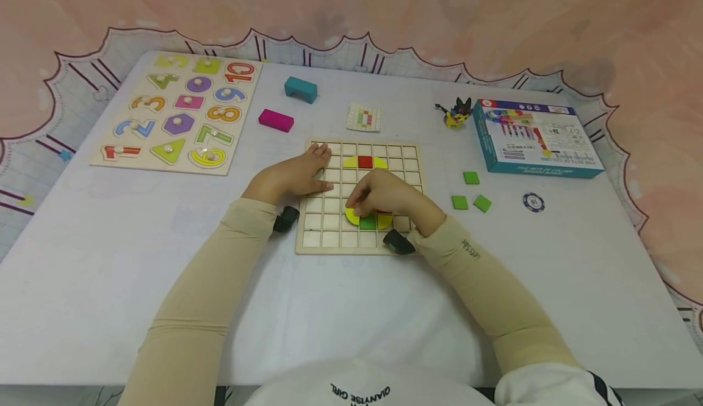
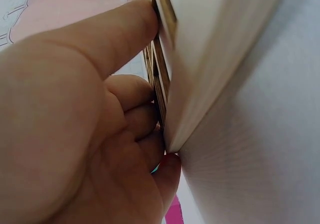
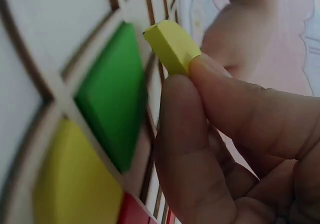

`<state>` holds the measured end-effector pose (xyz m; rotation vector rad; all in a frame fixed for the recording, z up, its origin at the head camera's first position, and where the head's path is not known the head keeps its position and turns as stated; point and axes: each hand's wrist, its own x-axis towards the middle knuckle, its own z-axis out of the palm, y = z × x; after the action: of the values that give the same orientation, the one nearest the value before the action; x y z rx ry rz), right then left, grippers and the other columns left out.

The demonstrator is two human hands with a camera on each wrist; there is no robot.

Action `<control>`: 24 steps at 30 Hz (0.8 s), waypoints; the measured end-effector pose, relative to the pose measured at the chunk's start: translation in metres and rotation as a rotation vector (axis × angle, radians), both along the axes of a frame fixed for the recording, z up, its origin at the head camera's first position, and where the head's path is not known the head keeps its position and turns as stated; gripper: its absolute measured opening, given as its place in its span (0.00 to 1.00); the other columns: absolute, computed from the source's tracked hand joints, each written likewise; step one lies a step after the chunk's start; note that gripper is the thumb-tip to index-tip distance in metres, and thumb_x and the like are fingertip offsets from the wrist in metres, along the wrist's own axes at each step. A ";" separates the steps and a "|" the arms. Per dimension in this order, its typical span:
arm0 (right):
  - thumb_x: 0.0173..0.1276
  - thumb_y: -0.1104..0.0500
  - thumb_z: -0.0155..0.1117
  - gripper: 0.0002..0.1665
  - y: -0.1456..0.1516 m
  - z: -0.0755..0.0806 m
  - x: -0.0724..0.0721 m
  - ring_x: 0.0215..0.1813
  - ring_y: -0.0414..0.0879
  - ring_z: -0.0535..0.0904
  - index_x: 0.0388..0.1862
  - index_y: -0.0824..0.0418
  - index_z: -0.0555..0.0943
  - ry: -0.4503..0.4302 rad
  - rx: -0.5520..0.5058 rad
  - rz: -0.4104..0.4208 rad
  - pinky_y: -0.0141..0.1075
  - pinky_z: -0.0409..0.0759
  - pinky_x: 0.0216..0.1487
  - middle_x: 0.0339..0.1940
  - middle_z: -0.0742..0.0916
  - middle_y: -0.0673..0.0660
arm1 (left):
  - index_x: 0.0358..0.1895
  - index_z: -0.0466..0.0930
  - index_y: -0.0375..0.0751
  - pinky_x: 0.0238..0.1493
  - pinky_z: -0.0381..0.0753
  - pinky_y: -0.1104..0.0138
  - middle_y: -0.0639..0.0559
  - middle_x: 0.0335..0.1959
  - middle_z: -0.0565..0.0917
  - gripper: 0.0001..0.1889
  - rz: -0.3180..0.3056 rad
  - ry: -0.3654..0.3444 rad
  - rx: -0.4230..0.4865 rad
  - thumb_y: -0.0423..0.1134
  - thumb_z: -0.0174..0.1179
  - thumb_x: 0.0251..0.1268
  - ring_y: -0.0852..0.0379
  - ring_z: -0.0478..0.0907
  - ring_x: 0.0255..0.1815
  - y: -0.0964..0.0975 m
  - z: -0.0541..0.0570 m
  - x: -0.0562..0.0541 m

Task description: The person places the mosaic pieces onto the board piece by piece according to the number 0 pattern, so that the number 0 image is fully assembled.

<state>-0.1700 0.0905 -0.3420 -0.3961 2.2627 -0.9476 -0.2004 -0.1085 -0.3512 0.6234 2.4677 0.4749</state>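
A square wooden grid board (image 1: 321,239) lies in front of me. My left hand (image 1: 291,176) rests on its left edge, fingers fairly straight; in the left wrist view the fingertips touch the rim. Over the lower middle cells, my right hand (image 1: 381,195) pinches a small yellow rounded tile (image 3: 172,46) between thumb and index finger. Beside that tile a green square tile (image 3: 115,96) sits in a cell, with another yellow tile (image 1: 385,221) to its right. A red tile (image 3: 134,211) is partly hidden by the hand. Farther up sits a red square (image 1: 365,162) between two yellow rounded tiles.
Three loose green squares (image 1: 471,177) and a poker chip (image 1: 534,203) lie right of the board. Behind are a teal game box (image 1: 540,140), a small toy figure (image 1: 457,113), a pattern card (image 1: 364,118), teal and magenta blocks (image 1: 276,120), and a number puzzle (image 1: 176,113) at left.
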 end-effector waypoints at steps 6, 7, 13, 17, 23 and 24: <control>0.55 0.68 0.65 0.08 -0.007 -0.001 0.005 0.31 0.42 0.75 0.34 0.62 0.86 0.006 0.052 -0.005 0.29 0.76 0.31 0.31 0.86 0.53 | 0.71 0.38 0.30 0.73 0.37 0.55 0.39 0.74 0.37 0.41 -0.008 0.012 -0.003 0.48 0.52 0.67 0.44 0.29 0.75 0.000 0.001 0.000; 0.56 0.68 0.65 0.08 -0.008 -0.001 0.006 0.30 0.41 0.75 0.34 0.62 0.86 0.012 0.068 0.002 0.29 0.75 0.31 0.31 0.86 0.53 | 0.71 0.38 0.30 0.73 0.38 0.55 0.39 0.74 0.37 0.41 -0.010 0.015 -0.003 0.48 0.51 0.67 0.44 0.30 0.75 0.000 0.000 0.000; 0.56 0.67 0.65 0.06 -0.016 0.002 0.009 0.30 0.41 0.76 0.32 0.60 0.86 0.086 0.168 0.068 0.29 0.75 0.31 0.31 0.86 0.52 | 0.71 0.39 0.29 0.73 0.38 0.54 0.38 0.74 0.37 0.41 -0.012 0.020 0.000 0.47 0.52 0.67 0.44 0.30 0.75 0.001 -0.001 0.000; 0.55 0.69 0.65 0.07 -0.020 0.005 0.012 0.33 0.42 0.75 0.31 0.61 0.86 0.127 0.198 0.101 0.29 0.76 0.33 0.31 0.86 0.53 | 0.71 0.39 0.30 0.73 0.38 0.55 0.38 0.74 0.37 0.41 -0.006 0.016 0.002 0.47 0.52 0.67 0.44 0.30 0.75 0.001 -0.001 0.000; 0.53 0.71 0.64 0.08 -0.025 0.006 0.014 0.36 0.43 0.74 0.28 0.60 0.86 0.173 0.241 0.129 0.30 0.74 0.35 0.30 0.85 0.52 | 0.71 0.39 0.30 0.73 0.38 0.55 0.39 0.74 0.37 0.41 -0.004 0.016 0.005 0.47 0.52 0.67 0.44 0.30 0.75 0.001 0.000 0.000; 0.53 0.71 0.64 0.08 -0.025 0.006 0.014 0.36 0.44 0.74 0.27 0.60 0.85 0.175 0.246 0.130 0.31 0.74 0.34 0.29 0.85 0.52 | 0.71 0.39 0.30 0.73 0.38 0.55 0.38 0.74 0.37 0.41 -0.004 0.016 0.006 0.47 0.52 0.67 0.44 0.29 0.75 0.000 0.000 0.000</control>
<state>-0.1557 0.0654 -0.3357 -0.5253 2.4414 -0.5789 -0.2001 -0.1081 -0.3513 0.6367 2.4801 0.4779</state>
